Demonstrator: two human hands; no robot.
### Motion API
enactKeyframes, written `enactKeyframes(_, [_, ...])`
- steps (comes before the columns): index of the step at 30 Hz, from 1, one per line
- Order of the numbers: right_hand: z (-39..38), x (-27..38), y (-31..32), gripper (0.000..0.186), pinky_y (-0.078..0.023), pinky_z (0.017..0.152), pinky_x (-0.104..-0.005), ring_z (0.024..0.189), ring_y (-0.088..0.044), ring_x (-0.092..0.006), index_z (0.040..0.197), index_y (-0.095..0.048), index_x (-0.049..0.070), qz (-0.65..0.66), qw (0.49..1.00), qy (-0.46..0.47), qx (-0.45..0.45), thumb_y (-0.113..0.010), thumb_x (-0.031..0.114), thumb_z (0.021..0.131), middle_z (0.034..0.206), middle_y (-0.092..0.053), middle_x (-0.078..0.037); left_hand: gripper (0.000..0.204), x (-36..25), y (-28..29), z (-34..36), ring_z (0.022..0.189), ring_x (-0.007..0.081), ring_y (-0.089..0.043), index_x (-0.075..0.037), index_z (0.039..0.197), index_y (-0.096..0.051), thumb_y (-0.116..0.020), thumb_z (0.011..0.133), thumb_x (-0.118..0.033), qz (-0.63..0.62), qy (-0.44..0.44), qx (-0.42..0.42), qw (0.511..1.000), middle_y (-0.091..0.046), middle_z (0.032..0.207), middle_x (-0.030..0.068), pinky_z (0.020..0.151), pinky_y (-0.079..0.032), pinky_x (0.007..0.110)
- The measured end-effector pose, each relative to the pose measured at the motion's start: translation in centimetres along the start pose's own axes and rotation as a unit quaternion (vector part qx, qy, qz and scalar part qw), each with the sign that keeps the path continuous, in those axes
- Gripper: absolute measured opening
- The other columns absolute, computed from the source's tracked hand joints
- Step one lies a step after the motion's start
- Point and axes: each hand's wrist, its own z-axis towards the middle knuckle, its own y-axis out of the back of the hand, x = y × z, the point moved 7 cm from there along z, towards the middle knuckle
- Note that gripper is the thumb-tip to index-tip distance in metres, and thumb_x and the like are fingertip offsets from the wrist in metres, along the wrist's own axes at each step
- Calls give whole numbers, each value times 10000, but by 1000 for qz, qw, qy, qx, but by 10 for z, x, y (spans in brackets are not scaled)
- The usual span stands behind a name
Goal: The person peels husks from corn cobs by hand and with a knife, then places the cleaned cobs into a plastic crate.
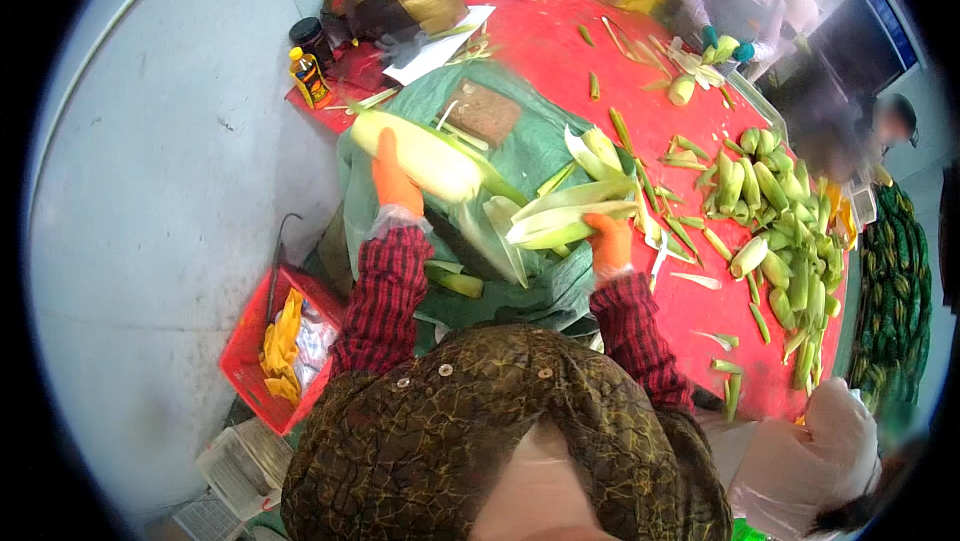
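1. The corn (440,163) is left of the centre, over the green sheet (540,133); the left grip (395,181) grasps its lower side.
2. The right grip (608,244), near the centre, is clenched on the husk (560,223).
3. The corn seems firm and a little heavy, perhaps slippery; its thick middle is probably the safer hold.
4. The husk seems light, bendable, easy to tear; better take several layers together.

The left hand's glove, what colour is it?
The left glove is orange, clear in the head view.
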Motion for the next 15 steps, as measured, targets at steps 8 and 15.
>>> enactKeyframes(8, [-4,64,-134,532,-415,892,-291,1029,-549,-151,1222,-507,-18,-390,889,196,138,-617,340,844,1122,-604,-117,632,26,-55,-76,941,176,-585,-25,1247,-450,-754,706,-144,429,-140,241,859,-594,1078,99,815,-476,317])
enactKeyframes(15, [2,63,-150,418,-452,851,-332,971,-603,-240,1173,-561,95,-217,950,146,171,-506,396,888,1062,-623,-143,702,38,-59,-95,1000,186,-573,-28,1284,-425,-765,685,-158,465,-142,283,827,-582,1128,109,854,-459,327])
